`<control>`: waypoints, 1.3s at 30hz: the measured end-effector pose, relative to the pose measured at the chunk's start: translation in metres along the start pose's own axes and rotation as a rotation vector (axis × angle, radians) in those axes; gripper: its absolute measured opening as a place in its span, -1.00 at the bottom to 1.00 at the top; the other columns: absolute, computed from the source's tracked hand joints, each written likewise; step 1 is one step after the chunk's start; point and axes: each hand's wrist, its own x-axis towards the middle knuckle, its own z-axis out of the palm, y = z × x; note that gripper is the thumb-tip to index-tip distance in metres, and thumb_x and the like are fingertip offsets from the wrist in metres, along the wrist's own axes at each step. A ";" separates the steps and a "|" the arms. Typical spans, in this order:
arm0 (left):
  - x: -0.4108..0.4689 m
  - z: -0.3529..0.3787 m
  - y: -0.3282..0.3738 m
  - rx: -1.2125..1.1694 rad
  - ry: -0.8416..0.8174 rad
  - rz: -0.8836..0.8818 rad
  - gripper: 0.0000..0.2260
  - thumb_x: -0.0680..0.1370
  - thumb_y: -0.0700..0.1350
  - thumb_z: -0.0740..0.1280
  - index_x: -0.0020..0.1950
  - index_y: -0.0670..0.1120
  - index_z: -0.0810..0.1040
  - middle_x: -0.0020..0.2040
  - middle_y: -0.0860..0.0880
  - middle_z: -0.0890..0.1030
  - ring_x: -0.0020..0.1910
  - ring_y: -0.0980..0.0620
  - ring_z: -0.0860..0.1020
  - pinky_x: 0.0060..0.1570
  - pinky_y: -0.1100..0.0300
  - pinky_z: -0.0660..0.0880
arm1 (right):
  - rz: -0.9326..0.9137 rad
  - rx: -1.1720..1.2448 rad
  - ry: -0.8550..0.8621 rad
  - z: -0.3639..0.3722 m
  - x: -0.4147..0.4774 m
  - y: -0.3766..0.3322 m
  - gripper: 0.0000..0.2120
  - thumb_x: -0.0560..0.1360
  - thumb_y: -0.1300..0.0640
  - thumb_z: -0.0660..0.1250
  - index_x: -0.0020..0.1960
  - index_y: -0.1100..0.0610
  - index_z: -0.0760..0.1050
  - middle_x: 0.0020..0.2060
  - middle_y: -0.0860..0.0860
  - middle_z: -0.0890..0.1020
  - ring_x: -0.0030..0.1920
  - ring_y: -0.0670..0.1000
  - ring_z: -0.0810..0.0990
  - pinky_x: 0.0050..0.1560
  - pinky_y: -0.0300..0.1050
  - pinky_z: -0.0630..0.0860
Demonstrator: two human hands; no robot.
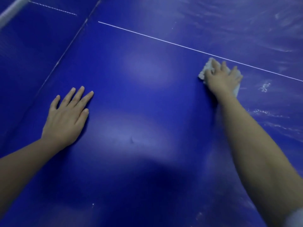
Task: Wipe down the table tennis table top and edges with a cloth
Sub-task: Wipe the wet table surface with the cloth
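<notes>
The blue table tennis table top [139, 99] fills the view. My right hand [223, 77] presses a crumpled white cloth [204, 72] flat against the surface, just below the thin white centre line [164, 40]; the fingers are spread over the cloth, which shows at the hand's left and right sides. My left hand [67, 115] lies flat on the table at the left, fingers straight and slightly apart, holding nothing.
A seam between the two table halves [65, 51] runs diagonally at the left. Part of a pale bar or net post [11, 10] shows at the top left corner. Whitish streaks and smears [265, 112] cover the surface to the right.
</notes>
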 end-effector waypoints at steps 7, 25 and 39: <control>0.002 0.004 -0.006 0.000 0.003 0.015 -0.50 0.58 0.08 -0.17 0.53 0.05 0.07 0.52 0.02 0.11 0.51 0.05 0.04 0.42 -0.04 -0.03 | -0.444 -0.034 0.067 0.035 -0.142 -0.085 -0.41 0.51 -0.12 -0.06 0.52 -0.02 0.11 0.50 0.12 0.18 0.49 0.30 0.05 0.42 0.31 -0.12; 0.009 0.015 -0.022 0.035 -0.047 -0.009 -0.55 0.60 0.12 -0.16 0.51 0.22 0.00 0.52 0.16 0.02 0.48 0.27 -0.13 0.33 0.34 -0.33 | -0.006 0.012 0.011 0.003 0.001 0.081 -0.47 0.59 -0.05 -0.02 0.54 -0.08 0.02 0.54 -0.01 0.07 0.52 0.22 -0.05 0.44 0.31 -0.15; 0.008 0.013 -0.012 0.015 0.055 0.030 -0.50 0.58 0.09 -0.16 0.52 0.08 0.10 0.53 -0.01 0.13 0.51 0.01 0.05 0.40 -0.05 -0.03 | -0.491 -0.155 -0.046 0.016 -0.275 0.051 -0.37 0.42 -0.10 0.08 0.47 0.01 0.27 0.42 0.10 0.37 0.39 0.35 0.30 0.34 0.39 0.13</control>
